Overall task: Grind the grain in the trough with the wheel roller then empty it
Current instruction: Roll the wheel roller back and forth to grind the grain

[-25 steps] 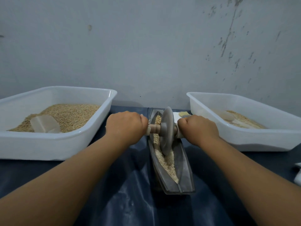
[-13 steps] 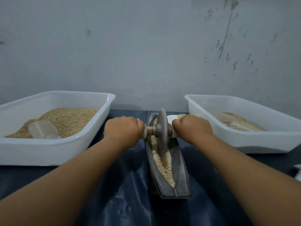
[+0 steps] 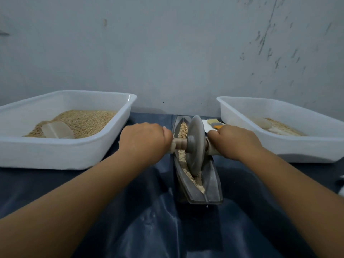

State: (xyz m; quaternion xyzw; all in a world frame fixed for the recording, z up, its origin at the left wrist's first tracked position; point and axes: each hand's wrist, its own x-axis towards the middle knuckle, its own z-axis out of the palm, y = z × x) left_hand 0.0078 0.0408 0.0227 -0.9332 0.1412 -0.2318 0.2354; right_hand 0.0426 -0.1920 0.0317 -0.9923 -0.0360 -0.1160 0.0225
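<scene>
wheel roller now nearer the trough's mid-length, off the far end. left hand and right hand each clench an axle end. grain in trough, frame centre.

Grey trough, tan grain — white tubs.

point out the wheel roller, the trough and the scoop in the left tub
wheel roller [image 3: 194,144], head view, on the disc's flat face
trough [image 3: 212,175], head view, on its bare right inner wall
scoop [image 3: 58,130], head view, on the clear bowl
</scene>
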